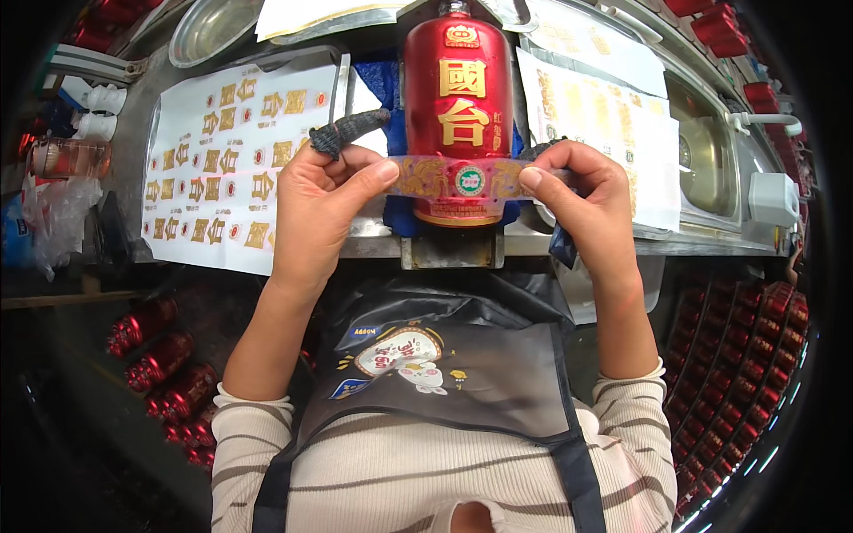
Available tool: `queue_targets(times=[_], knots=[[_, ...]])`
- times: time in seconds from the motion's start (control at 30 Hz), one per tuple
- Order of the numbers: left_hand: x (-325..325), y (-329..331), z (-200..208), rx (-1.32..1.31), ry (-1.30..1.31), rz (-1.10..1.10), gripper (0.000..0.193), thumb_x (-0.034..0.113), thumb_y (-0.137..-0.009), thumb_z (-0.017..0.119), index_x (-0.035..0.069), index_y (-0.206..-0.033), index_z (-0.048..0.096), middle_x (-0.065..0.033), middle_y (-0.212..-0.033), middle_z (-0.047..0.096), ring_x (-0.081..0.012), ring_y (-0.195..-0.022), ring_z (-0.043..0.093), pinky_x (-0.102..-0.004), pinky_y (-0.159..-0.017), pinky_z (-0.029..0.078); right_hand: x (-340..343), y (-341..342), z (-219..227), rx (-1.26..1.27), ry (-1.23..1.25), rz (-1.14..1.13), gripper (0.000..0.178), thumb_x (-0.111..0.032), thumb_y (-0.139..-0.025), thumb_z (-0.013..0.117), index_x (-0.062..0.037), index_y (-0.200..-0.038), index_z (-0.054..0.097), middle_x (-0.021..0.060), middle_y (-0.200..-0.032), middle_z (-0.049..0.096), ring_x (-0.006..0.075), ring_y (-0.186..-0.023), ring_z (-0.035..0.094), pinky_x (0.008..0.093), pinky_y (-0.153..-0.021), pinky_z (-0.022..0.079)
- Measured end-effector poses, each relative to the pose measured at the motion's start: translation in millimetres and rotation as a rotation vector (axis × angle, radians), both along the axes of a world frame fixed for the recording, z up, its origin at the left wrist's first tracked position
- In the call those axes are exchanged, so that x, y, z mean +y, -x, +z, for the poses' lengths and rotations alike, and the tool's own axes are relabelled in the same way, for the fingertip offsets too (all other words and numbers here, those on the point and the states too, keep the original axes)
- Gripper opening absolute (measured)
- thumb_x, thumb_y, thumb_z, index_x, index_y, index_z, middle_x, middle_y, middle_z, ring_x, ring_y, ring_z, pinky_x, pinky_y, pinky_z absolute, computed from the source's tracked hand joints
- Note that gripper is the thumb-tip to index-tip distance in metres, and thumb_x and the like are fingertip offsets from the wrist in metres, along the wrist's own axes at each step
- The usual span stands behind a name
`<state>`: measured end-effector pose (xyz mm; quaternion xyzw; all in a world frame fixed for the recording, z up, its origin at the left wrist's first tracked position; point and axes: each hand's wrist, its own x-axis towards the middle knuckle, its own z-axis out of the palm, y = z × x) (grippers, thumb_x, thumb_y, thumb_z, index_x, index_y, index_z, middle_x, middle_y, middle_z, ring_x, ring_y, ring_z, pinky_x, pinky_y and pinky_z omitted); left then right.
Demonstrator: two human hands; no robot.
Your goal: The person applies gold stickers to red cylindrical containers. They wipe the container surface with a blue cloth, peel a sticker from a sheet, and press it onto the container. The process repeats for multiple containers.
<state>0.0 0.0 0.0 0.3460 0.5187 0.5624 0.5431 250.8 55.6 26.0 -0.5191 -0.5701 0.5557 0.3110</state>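
A translucent gold-patterned strip (433, 184) is being held across the lower part of a red bottle (428, 107); contact between them cannot be made out. Its ends are being pinched between thumb and fingers by the left hand (327, 197) and the right hand (586, 195). The bottle is being bordered by blue cloth (399, 216) and flanked by decal sheets (195, 142).

A glossy red bottle with gold lettering (458, 102) rests on blue cloth (378, 82) between a white paper sheet of gold decals (242, 169) at left and overlapping white printed sheets (653, 169) at right. A clear gold-patterned film strip (426, 182) crosses its lower front; a round steel bowl (211, 34) sits behind the left sheet, a rectangular metal basin (711, 178) far right.
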Motion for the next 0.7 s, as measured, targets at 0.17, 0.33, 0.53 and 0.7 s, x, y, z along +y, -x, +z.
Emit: queue_targets(times=[0.17,0.33,0.53,0.7], knots=[[7,-3,-8,-0.02,-0.002,0.013,0.018,0.0,-0.086,0.073,0.002,-0.102,0.064,-0.0055,-0.088,0.071,-0.0091,-0.082,0.065,-0.0252,-0.079,0.053,3,0,14,-0.107,-0.001,0.027,0.011,-0.009,-0.087,0.072,-0.0027,-0.082,0.064,-0.0055,-0.075,0.059,-0.0007,-0.065,0.047,0.0164,-0.058,0.035],[10,-2,-13,-0.011,0.004,-0.014,0.016,0.0,-0.086,0.073,0.001,-0.1,0.064,-0.0056,-0.088,0.071,-0.009,-0.082,0.066,-0.0251,-0.079,0.054,4,2,5,-0.059,-0.039,0.01,0.013,-0.012,-0.085,0.074,-0.0022,-0.083,0.067,-0.0055,-0.066,0.059,-0.001,-0.058,0.048,0.0158,-0.05,0.034],[12,-5,-13,0.008,0.024,-0.016,0.014,0.0,-0.087,0.072,0.0,-0.098,0.064,-0.0063,-0.088,0.072,-0.0095,-0.082,0.067,-0.0249,-0.078,0.054,5,3,0,-0.009,-0.015,0.0,0.013,-0.012,-0.087,0.074,-0.0015,-0.085,0.066,-0.0052,-0.067,0.059,-0.0011,-0.058,0.048,0.0153,-0.05,0.034],[13,-6,-13,0.002,0.042,-0.007,0.013,0.0,-0.087,0.072,0.0,-0.098,0.064,-0.0064,-0.087,0.072,-0.0097,-0.081,0.067,-0.0254,-0.078,0.055,5,3,-1,0.001,-0.021,-0.008,0.012,-0.011,-0.086,0.074,-0.0014,-0.084,0.067,-0.0053,-0.067,0.06,-0.0009,-0.059,0.049,0.0154,-0.051,0.034]])
